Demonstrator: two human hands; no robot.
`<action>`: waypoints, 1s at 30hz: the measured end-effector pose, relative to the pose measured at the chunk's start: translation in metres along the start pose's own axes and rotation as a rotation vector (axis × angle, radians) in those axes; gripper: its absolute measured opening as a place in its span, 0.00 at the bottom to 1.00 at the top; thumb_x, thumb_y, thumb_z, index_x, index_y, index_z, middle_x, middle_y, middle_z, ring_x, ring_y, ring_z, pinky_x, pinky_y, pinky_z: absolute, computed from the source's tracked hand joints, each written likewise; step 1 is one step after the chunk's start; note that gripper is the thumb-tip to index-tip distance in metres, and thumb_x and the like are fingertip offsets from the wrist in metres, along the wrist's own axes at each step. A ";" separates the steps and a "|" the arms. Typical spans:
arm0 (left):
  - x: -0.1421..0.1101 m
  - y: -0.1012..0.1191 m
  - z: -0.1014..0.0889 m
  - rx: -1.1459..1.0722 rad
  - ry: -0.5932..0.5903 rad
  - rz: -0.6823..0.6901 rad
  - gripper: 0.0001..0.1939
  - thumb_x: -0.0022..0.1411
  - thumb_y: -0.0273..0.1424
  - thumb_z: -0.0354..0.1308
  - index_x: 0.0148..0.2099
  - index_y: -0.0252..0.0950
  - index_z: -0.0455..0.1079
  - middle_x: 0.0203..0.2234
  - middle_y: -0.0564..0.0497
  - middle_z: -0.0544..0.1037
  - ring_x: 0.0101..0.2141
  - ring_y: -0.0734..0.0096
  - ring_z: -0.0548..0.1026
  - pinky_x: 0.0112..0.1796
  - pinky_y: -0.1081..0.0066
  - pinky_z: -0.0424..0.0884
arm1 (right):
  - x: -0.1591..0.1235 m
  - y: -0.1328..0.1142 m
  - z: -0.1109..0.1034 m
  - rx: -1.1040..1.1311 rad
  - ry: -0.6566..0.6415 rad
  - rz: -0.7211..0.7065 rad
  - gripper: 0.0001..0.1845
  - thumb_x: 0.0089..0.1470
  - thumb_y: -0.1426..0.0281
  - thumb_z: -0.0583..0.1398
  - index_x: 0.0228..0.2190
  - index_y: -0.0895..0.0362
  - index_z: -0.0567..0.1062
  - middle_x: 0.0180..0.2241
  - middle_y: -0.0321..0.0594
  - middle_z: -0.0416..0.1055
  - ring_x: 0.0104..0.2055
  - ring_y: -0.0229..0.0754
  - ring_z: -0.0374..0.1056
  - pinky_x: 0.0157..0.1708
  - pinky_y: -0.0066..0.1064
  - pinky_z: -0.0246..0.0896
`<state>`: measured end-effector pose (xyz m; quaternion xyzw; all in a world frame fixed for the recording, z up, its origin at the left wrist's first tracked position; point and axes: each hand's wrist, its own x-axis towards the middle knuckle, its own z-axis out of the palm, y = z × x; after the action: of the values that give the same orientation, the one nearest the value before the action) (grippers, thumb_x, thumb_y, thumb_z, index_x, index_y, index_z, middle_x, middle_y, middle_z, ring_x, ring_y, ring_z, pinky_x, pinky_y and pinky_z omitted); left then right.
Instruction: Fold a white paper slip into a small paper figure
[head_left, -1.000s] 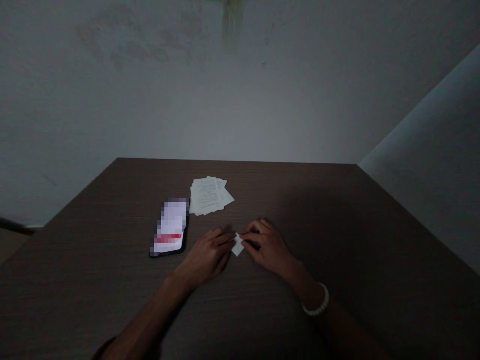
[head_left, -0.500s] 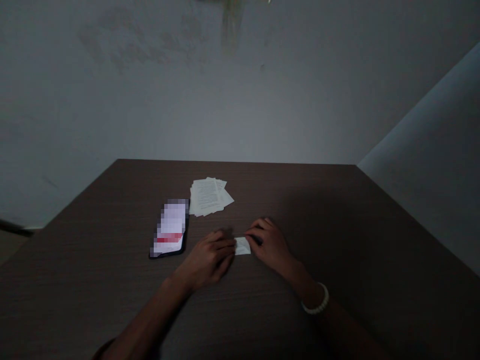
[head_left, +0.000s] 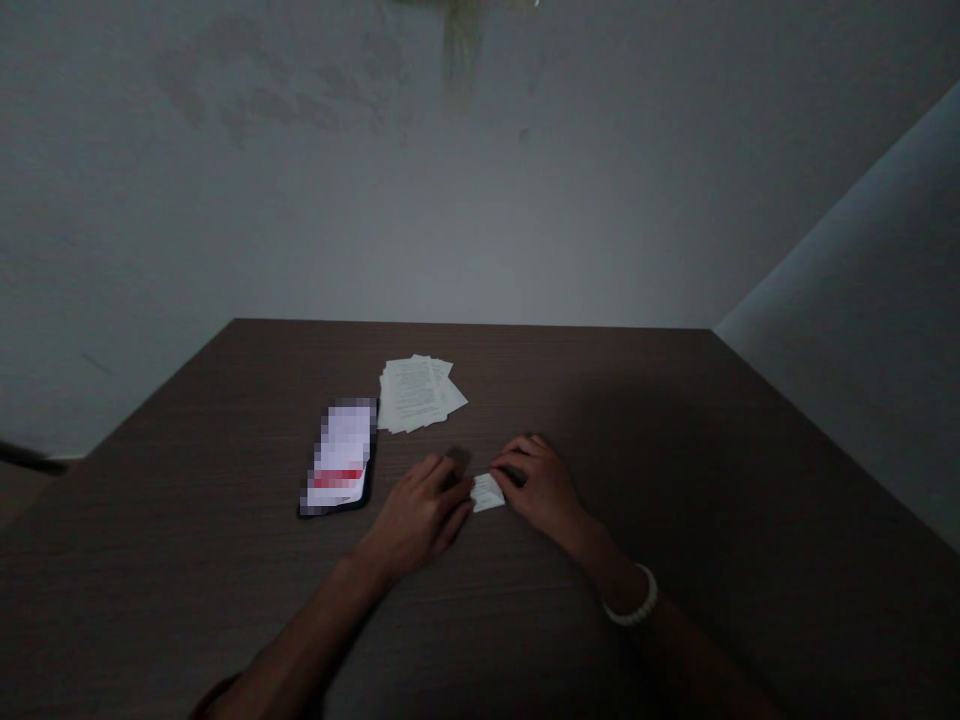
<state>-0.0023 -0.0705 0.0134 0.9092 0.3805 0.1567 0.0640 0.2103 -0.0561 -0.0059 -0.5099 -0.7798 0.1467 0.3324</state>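
The left hand's (head_left: 411, 515) fingers (head_left: 459, 492) lie close together, tips at the left edge of the paper (head_left: 488, 492); the right hand's (head_left: 544, 495) thumb and forefinger nearly meet at its far right corner. Whether either actually pinches it, I cannot tell. The paper is small and white, flat or nearly so on the tabletop (head_left: 480, 620), directly between the two sets of fingers, both hands about equally near. Its left end is partly hidden, so its long axis is unclear. A line, perhaps a crease, slants across it.

Beyond the left fingers and slightly left sits a fanned stack (head_left: 416, 395) of printed sheets. Further left is a phone (head_left: 341, 455), screen lit, long side running away from the person. Neither stands between fingers and paper. A pale bracelet (head_left: 634, 600) rings the right wrist.
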 end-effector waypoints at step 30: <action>0.005 0.007 -0.004 0.083 -0.039 -0.012 0.12 0.67 0.31 0.51 0.48 0.35 0.73 0.37 0.43 0.70 0.40 0.56 0.66 0.39 0.58 0.67 | 0.002 -0.009 0.012 -0.070 0.061 0.150 0.06 0.51 0.64 0.66 0.29 0.53 0.77 0.32 0.40 0.73 0.39 0.46 0.66 0.43 0.38 0.59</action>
<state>0.0042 -0.0715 0.0200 0.9116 0.3907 0.1228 0.0345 0.1957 -0.0571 -0.0088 -0.5824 -0.7336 0.1284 0.3259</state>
